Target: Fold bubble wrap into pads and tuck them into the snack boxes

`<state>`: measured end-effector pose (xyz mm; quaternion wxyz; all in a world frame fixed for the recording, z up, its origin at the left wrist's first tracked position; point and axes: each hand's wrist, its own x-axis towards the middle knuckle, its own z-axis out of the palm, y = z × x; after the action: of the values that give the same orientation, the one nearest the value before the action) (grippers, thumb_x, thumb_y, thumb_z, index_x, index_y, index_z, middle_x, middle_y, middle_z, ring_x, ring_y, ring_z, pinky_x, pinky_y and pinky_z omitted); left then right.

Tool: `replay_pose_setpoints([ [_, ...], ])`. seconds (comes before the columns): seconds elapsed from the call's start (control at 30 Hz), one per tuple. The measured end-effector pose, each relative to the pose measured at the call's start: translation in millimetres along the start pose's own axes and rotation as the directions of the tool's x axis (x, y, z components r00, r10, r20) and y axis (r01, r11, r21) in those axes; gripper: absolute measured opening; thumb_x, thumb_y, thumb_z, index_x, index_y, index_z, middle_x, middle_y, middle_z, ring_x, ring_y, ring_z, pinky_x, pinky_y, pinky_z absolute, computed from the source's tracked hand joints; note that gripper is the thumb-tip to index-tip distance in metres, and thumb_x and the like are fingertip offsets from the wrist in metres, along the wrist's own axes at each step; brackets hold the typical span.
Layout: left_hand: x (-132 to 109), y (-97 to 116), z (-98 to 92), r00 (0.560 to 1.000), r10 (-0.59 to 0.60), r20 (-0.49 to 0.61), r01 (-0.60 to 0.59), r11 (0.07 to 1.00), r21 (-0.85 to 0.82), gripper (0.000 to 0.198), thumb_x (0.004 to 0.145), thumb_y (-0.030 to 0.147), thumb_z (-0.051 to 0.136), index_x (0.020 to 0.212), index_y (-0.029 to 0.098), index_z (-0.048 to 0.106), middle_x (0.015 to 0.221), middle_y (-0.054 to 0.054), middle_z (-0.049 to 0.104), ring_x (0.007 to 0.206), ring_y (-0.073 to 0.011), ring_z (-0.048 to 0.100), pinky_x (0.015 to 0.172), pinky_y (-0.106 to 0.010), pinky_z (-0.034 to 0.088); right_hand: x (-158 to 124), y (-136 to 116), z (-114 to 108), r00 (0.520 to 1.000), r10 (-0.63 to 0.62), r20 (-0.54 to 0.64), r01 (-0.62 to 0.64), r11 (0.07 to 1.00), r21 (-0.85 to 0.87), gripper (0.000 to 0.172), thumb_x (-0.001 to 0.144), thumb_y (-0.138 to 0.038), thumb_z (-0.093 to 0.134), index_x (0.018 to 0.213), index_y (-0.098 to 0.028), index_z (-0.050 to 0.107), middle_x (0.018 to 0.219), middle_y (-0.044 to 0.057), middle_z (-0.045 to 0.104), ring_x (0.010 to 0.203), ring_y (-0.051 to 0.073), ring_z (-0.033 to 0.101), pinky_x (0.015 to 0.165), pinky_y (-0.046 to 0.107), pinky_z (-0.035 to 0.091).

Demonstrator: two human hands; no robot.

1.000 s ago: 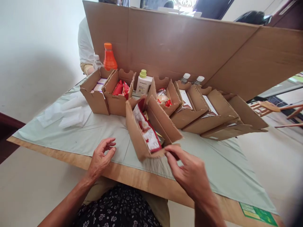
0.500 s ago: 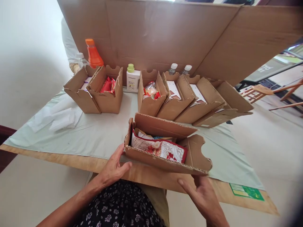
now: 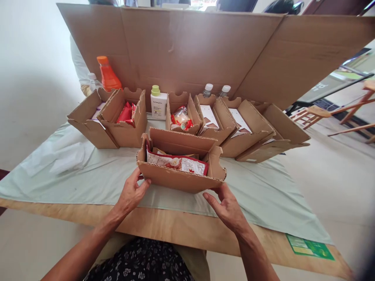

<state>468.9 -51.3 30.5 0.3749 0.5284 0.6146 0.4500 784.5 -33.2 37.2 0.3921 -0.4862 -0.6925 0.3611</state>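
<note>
An open-topped cardboard box [image 3: 178, 180] lies across the middle of the cloth, long side towards me. Inside it are a red-edged printed packet [image 3: 187, 165] and other packets mostly hidden behind. My left hand [image 3: 131, 194] grips the box's left end, thumb near the lower front and fingers partly hidden behind the end wall. At the right lower corner, my right hand [image 3: 227, 207] holds the box with its fingers under the end and the thumb apart from the front wall. Just behind stands another cardboard box [image 3: 172, 101] with red-and-clear packets [image 3: 182, 117].
Left are two boxes, one with red packets [image 3: 125, 114], and crumpled clear plastic [image 3: 68, 158]. A white bottle [image 3: 158, 105] and an orange bottle [image 3: 109, 77] stand behind. Several boxes [image 3: 247, 144] line the right. A large cardboard panel [image 3: 187, 47] closes the back.
The cardboard box has moved away from me and somewhat left, nearer the back row, with both hands following. The camera view has shifted a little.
</note>
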Motion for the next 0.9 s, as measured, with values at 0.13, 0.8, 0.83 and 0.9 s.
replay_pose_setpoints([
  [0.13, 1.3, 6.4, 6.2, 0.999, 0.035, -0.021, -0.035, 0.999, 0.023, 0.028, 0.089, 0.038, 0.061, 0.111, 0.02, 0.066, 0.106, -0.007, 0.074, 0.103, -0.0251, 0.07, 0.079, -0.032, 0.058, 1.9, 1.0, -7.6, 0.992, 0.009, -0.123, -0.021, 0.995, -0.095, 0.042, 0.092, -0.051, 0.068, 0.122, -0.023, 0.064, 0.119, 0.013, 0.074, 0.119, 0.03, 0.069, 0.108, 0.048, 0.053],
  [0.8, 48.3, 12.6, 40.5, 0.984, 0.134, 0.115, -0.139, 0.99, 0.036, 0.061, 0.084, 0.029, 0.063, 0.144, 0.021, 0.054, 0.137, -0.013, 0.067, 0.123, -0.029, 0.065, 0.099, -0.041, 0.057, 33.0, 46.0, -15.6, 0.94, 0.247, -0.234, -0.292, 0.938, -0.187, 0.05, 0.074, -0.066, 0.069, 0.097, -0.022, 0.065, 0.095, 0.014, 0.077, 0.085, 0.031, 0.073, 0.076, 0.044, 0.058],
  [0.83, 48.7, 10.6, 40.3, 0.984, 0.114, 0.137, -0.121, 0.991, 0.05, 0.061, 0.084, 0.029, 0.062, 0.145, 0.021, 0.054, 0.138, -0.013, 0.067, 0.121, -0.0286, 0.065, 0.095, -0.04, 0.058, 33.3, 48.4, -14.7, 0.933, 0.29, -0.215, -0.33, 0.925, -0.186, 0.05, 0.073, -0.066, 0.069, 0.096, -0.022, 0.065, 0.094, 0.014, 0.077, 0.083, 0.031, 0.073, 0.073, 0.043, 0.057],
  [0.9, 45.7, 1.8, 32.5, 0.976, 0.082, 0.204, -0.102, 0.991, 0.089, 0.063, 0.084, 0.029, 0.062, 0.147, 0.021, 0.053, 0.139, -0.012, 0.067, 0.117, -0.0278, 0.066, 0.09, -0.038, 0.059, 30.8, 55.6, -10.0, 0.913, 0.37, -0.17, -0.402, 0.888, -0.224, 0.051, 0.072, -0.068, 0.066, 0.095, -0.023, 0.065, 0.091, 0.013, 0.077, 0.079, 0.033, 0.073, 0.069, 0.044, 0.057],
])
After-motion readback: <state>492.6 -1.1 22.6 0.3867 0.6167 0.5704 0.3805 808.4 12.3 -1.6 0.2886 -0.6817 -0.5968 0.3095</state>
